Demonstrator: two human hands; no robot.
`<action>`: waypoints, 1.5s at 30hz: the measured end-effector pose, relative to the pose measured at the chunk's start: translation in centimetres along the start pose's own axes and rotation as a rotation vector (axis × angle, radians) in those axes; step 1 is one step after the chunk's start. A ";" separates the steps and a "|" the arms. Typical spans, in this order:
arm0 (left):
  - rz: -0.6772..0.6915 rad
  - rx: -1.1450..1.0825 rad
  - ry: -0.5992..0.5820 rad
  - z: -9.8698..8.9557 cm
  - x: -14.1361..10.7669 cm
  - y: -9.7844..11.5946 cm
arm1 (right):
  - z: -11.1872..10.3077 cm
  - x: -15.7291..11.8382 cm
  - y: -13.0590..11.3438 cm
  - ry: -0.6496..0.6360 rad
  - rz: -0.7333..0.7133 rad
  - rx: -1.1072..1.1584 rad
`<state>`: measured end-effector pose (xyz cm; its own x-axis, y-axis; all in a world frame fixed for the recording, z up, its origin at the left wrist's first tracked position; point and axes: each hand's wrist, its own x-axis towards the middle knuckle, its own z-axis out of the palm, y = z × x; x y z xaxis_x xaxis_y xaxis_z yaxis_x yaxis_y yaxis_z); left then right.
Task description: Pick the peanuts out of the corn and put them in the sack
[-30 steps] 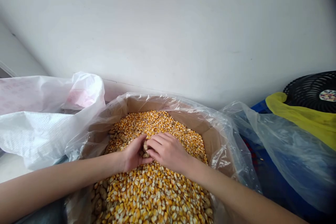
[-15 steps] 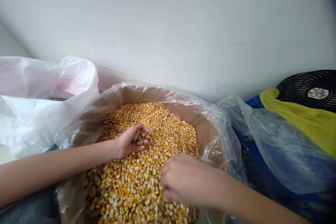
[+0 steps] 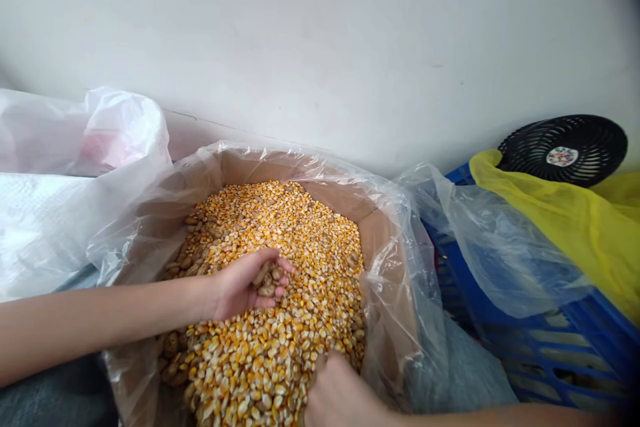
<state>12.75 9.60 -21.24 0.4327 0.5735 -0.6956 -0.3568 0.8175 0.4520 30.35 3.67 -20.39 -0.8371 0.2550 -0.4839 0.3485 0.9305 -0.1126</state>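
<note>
You are cupping brown peanut pods [image 3: 267,280] in your left hand [image 3: 245,287] and holding your right hand [image 3: 340,397], its grip unseen, among yellow corn kernels [image 3: 270,353].

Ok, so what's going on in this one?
A person is working bare-handed in a plastic-lined cardboard box of dried yellow corn kernels. Their left hand is cupped just above the corn, holding what look like peanuts in the shell. Their right hand is pushed into the kernels at the near side of the box. A white woven sack sits to the left; a blue plastic crate lies to the right.
</note>
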 end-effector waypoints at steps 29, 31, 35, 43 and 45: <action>0.009 -0.037 -0.066 1.9 -1.5 -0.9 | -2.8 -0.1 2.5 0.310 -0.218 -0.071; 0.031 -0.040 -0.073 2.0 -1.6 -0.5 | -1.1 0.6 1.7 0.472 -0.401 -0.130; 0.073 -0.049 -0.055 2.4 -2.0 0.3 | 0.9 1.7 1.2 0.561 -0.642 -0.201; 0.090 -0.092 -0.005 2.0 -1.6 0.8 | 2.7 4.6 6.1 0.642 -0.622 -0.206; 0.105 -0.102 -0.002 1.9 -1.6 1.0 | 2.6 5.6 8.3 0.631 -0.517 -0.193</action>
<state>13.26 9.63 -18.57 0.3902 0.6558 -0.6463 -0.4824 0.7435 0.4631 29.69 12.14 -26.32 -0.9704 -0.1708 0.1705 -0.1748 0.9846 -0.0084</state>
